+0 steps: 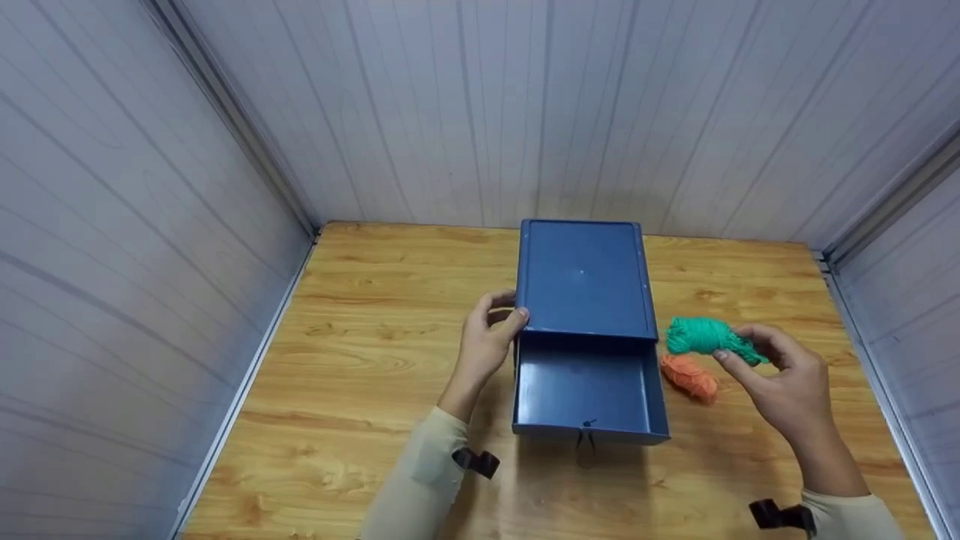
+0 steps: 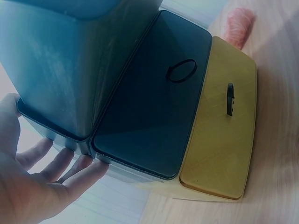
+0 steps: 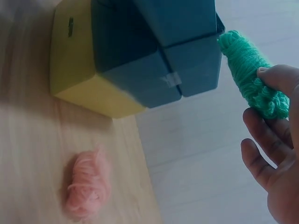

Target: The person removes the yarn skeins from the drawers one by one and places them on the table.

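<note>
A stacked drawer cabinet (image 1: pixel 585 277) with a blue top stands on the wooden table, its upper blue drawer (image 1: pixel 581 386) pulled out and bare inside. My left hand (image 1: pixel 486 341) rests against the cabinet's left side, thumb at the front top corner and fingertips touching the wall. In the right wrist view, my right hand (image 3: pixel 280 154) pinches one end of a green yarn skein (image 3: pixel 247 70) between thumb and fingers. The skein hovers right of the cabinet. Below it, an orange yarn skein (image 1: pixel 690 378) lies on the table.
Beneath the open drawer are a shut blue drawer (image 2: pixel 149 102) and a shut yellow drawer (image 2: pixel 222 126), each with a black loop handle. Panelled walls (image 1: pixel 465 112) enclose the wooden table (image 1: pixel 360 360) at the back and both sides.
</note>
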A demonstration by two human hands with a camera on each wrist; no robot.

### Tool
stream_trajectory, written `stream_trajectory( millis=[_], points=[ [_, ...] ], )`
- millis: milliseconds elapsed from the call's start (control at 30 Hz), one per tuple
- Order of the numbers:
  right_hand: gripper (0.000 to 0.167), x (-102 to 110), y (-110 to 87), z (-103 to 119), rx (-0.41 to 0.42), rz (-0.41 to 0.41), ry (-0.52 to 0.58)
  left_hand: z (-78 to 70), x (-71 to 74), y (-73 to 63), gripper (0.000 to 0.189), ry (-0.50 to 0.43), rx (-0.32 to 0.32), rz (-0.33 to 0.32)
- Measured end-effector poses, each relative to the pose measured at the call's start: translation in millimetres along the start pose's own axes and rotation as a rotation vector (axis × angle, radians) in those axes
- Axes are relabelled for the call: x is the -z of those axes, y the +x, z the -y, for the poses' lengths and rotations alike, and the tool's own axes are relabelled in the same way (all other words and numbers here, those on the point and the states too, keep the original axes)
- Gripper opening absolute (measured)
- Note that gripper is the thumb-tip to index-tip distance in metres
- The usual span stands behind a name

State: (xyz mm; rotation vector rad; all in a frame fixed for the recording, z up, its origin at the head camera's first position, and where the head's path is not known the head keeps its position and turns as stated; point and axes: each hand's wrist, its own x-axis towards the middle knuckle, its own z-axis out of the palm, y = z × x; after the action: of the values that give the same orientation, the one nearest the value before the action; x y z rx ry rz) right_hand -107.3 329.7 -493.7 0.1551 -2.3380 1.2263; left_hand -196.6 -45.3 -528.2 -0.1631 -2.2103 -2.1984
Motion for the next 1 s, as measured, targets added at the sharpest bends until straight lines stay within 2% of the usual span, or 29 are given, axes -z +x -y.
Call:
stream_trajectory(
  millis=[433,633,1000],
  points=[
    [0.031,2,-13.7,-30,-0.268,-0.115,-0.065,-0.8,-0.6,1.2,0.041,0.017,-0.007,0.0],
    [0.035,-1,-25.0,-51,-0.38,-0.101,-0.114,1.0,-1.2,0.1,0.041,0.009,0.0,0.001],
    [0.039,-3,-35.4,-88,-0.497,-0.102,-0.181,-1.2,-0.7,-1.2,0.041,0.024,-0.008,-0.005]
  ],
)
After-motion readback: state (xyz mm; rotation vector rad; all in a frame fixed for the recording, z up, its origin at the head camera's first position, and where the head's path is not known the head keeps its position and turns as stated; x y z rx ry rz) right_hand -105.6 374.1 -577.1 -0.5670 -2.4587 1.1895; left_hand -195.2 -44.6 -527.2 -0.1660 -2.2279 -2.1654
